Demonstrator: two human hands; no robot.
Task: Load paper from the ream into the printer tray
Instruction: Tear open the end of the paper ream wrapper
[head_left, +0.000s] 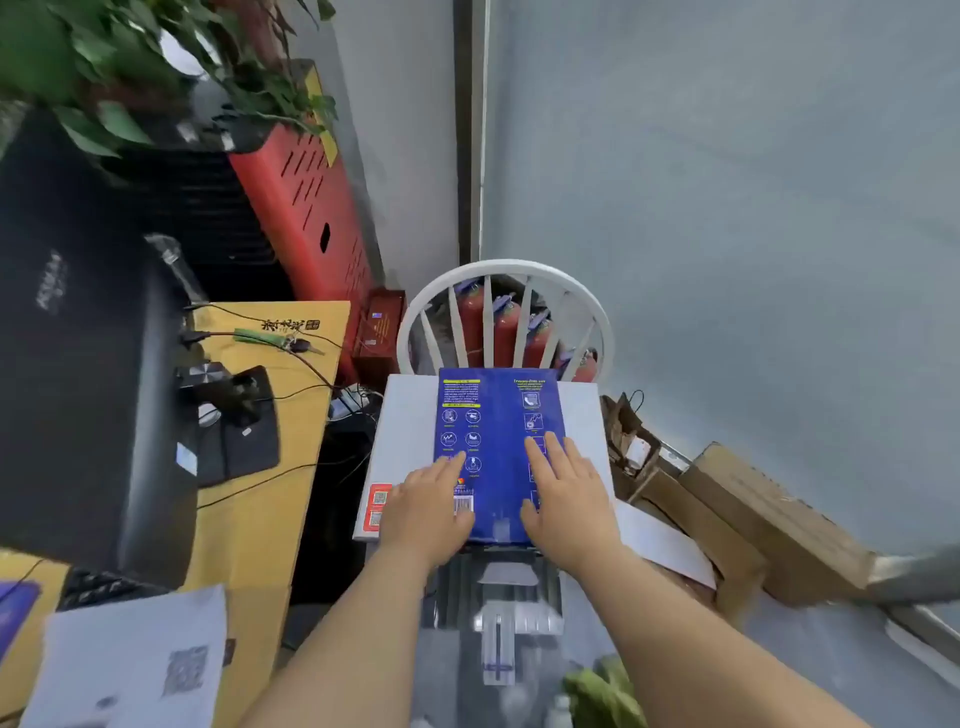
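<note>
A blue-wrapped ream of paper (496, 410) lies flat on a white box (408, 415) on the seat of a white chair (506, 273). My left hand (428, 506) rests flat on the ream's near left corner, over the barcode. On the near right part lies my right hand (566, 488), fingers stretched out and a little apart. Neither hand curls around the ream. Just below the ream, a grey pulled-out tray (501, 597) with paper guides shows between my forearms. The black printer (78, 389) stands at the left.
A yellow table (249, 519) carries the printer, cables, a black pad and loose printed sheets (135, 660). Red fire extinguishers (506, 327) stand behind the chair. Cardboard boxes (753, 519) lie at the right by the wall. A red crate and plants are at the upper left.
</note>
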